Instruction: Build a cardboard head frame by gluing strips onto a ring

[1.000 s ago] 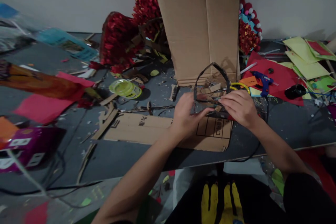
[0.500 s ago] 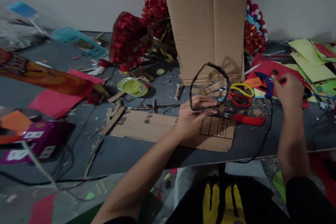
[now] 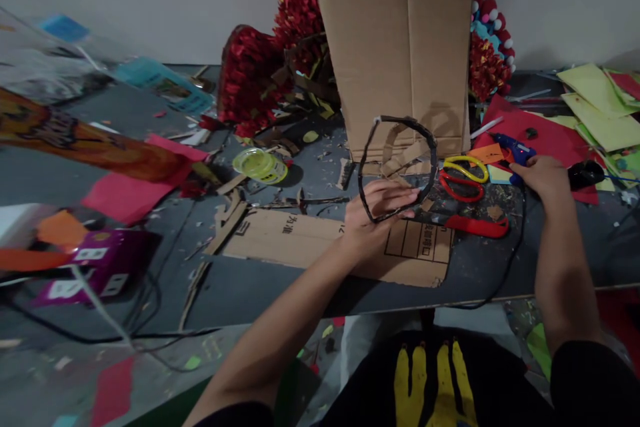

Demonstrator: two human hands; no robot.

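Observation:
My left hand [image 3: 373,210] pinches the lower edge of a dark, bent cardboard loop [image 3: 433,147], holding it upright above a flat piece of printed cardboard [image 3: 285,240]. At the right, my right hand [image 3: 545,177] has its fingers closed round the handle of a blue glue gun [image 3: 517,149]. The gun lies over red paper [image 3: 555,137], its black cord running down to the table's front edge. Between my hands are scissors [image 3: 465,180] with one yellow and one red handle loop. Below them lies a red-handled knife [image 3: 477,225], partly hidden behind my left hand.
A tall cardboard panel [image 3: 385,33] stands at the back, with red paper-petal pieces [image 3: 255,73] left of it. A yellow-green tub [image 3: 260,167], cardboard scraps, a purple box [image 3: 107,257] and an orange tube [image 3: 90,140] lie leftward. Green paper sheets [image 3: 595,100] are stacked right.
My right hand has moved down and left onto the glue gun's handle and closed on it. My left hand still holds the loop, now turned slightly. The view has shifted a little.

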